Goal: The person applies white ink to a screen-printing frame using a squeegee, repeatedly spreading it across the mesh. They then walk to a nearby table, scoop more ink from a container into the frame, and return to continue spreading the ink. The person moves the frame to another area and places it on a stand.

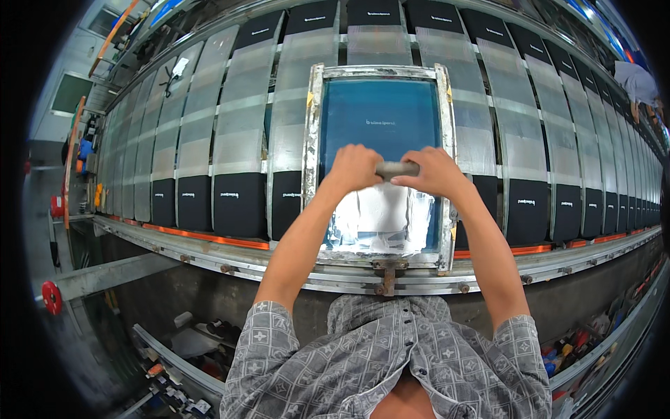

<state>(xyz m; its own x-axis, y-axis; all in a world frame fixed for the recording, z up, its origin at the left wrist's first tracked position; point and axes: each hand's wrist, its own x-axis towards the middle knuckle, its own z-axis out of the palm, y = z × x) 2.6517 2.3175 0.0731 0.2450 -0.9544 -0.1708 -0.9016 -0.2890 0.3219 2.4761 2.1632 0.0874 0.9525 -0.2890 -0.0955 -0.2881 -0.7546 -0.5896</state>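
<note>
My left hand (354, 167) and my right hand (434, 172) are both closed on a grey-brown squeegee (398, 170), one at each end of its bar. The squeegee lies across the middle of a screen-printing frame (313, 140) with worn, ink-stained metal edges. Beyond my hands, the blue mesh (380, 101) carries small pale lettering. Glossy white ink (377, 218) covers much of the near half of the screen. My hands hide most of the squeegee's ends, and its blade edge cannot be made out.
Long pallets (241, 112) stand side by side to both sides, many with black fabric pieces (241, 202) at their ends. A metal rail (209, 250) runs along the near side. A red round knob (51, 297) sits at lower left. Another person (635, 84) is at far right.
</note>
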